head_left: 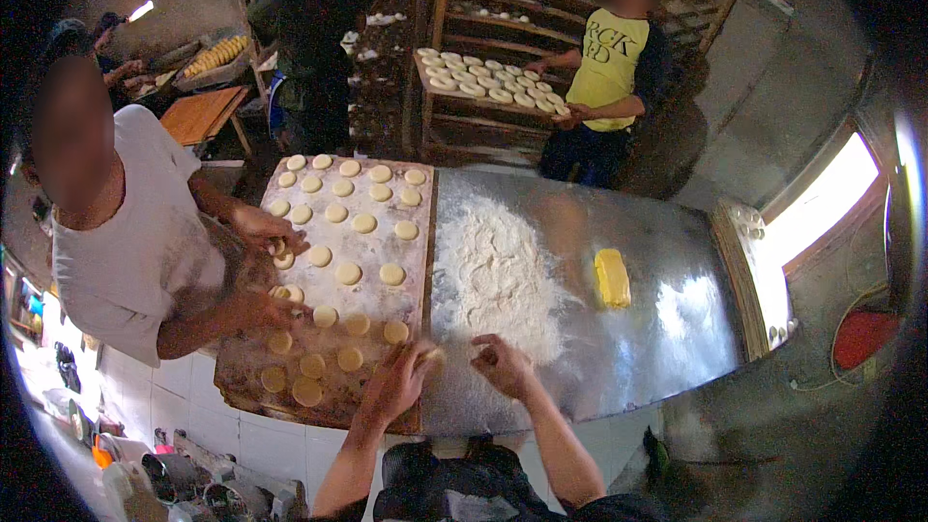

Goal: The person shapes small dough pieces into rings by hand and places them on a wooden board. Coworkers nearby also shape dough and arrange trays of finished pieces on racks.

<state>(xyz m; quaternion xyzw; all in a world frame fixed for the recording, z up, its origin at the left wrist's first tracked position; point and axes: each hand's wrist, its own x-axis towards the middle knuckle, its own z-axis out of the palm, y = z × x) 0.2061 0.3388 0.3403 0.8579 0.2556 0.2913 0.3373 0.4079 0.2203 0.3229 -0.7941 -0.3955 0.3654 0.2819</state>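
Note:
My left hand [406,377] is closed on a pale dough round [431,358] at the near right edge of a floury board [246,367] bearing rows of flat dough rounds [348,273]. My right hand [501,367] has its fingers curled over the near part of a flour patch [493,271] on the metal tabletop [648,348]; what they hold, if anything, is too small to make out. A yellow block [611,278] lies farther right on the metal.
A co-worker in white [126,232] handles rounds on the board from the left. Another in yellow [609,68] carries a tray [421,72] of rounds before wooden racks [512,19]. More workers [309,58] stand behind. Planks [735,280] line the table's right end.

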